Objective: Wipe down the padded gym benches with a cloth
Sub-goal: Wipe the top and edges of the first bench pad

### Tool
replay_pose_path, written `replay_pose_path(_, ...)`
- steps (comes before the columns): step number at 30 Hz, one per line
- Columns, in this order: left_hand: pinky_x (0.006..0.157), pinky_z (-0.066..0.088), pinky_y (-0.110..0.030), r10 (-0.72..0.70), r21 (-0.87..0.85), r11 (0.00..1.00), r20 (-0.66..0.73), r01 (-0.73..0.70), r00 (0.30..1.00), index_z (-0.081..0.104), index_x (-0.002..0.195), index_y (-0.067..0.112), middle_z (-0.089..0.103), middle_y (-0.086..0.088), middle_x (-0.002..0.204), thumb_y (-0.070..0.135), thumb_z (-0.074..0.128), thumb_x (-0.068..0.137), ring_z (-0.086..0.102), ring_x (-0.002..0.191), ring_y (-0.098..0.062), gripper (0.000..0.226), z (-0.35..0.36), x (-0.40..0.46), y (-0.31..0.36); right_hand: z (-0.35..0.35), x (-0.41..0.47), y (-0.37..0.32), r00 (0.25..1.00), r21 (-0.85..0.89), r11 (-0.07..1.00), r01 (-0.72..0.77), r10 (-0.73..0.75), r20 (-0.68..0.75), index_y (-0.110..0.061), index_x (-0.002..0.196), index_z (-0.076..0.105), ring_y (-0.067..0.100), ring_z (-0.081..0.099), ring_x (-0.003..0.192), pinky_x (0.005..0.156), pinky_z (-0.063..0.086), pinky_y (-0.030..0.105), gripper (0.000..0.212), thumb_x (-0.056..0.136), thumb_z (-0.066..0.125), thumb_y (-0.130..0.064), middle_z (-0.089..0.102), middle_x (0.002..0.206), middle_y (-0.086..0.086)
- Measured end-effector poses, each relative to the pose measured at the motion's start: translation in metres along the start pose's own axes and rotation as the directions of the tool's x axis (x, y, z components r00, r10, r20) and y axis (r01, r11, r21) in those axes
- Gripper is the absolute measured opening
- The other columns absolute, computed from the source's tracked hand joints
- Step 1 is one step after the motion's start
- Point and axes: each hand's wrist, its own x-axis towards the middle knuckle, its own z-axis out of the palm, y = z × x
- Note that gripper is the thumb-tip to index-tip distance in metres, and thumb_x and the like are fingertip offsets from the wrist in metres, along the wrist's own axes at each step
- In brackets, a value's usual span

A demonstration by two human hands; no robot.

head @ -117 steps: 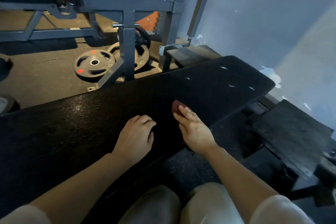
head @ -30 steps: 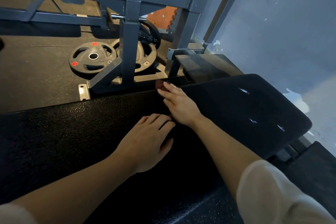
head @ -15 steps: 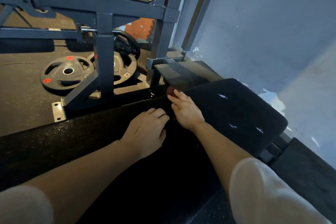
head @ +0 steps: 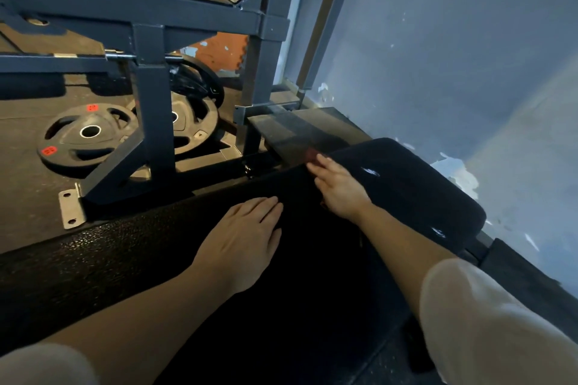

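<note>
grey steel rack (head: 150, 28), two weight plates (head: 87, 134), blue wall (head: 453, 56)

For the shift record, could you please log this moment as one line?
right hand: presses red cloth at bench pad far edge | left hand: flat on pad

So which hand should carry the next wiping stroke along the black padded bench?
Right hand: its fingers already press the dark red cloth at the black padded bench far edge. Left hand rests flat, empty.

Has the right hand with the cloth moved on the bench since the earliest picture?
Yes. The right hand pressing the cloth has gone from the bench pad's near edge across to its far edge.
</note>
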Motion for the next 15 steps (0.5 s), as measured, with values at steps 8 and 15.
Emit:
replay_pose_path(8,0.117,0.004,-0.025,-0.028,0.027,0.999,-0.011,0.028,1.0,0.013,0.155,0.027,0.011,0.01,0.162,0.041,0.021,0.105,0.006,0.148,-0.007,0.052,0.004,0.003,0.001,0.015,-0.045,-0.038,0.981,-0.04,0.98,0.194,-0.194,0.019,-0.024,0.15,0.033,0.013,0.006,0.148,0.115,0.0,0.025,0.046,0.104,0.037,-0.023,0.013,0.162,-0.007)
replay_pose_path(15,0.119,0.005,-0.028,-0.022,0.003,1.0,0.004,0.022,1.0,0.016,0.154,0.028,0.013,0.011,0.161,0.04,0.025,0.105,0.007,0.147,-0.007,0.051,-0.001,0.001,0.001,0.006,-0.036,-0.011,0.998,-0.051,0.998,-0.03,0.027,-0.062,-0.023,0.15,0.034,0.017,0.007,0.149,0.117,-0.001,0.026,0.045,0.105,0.035,-0.026,0.013,0.162,-0.004)
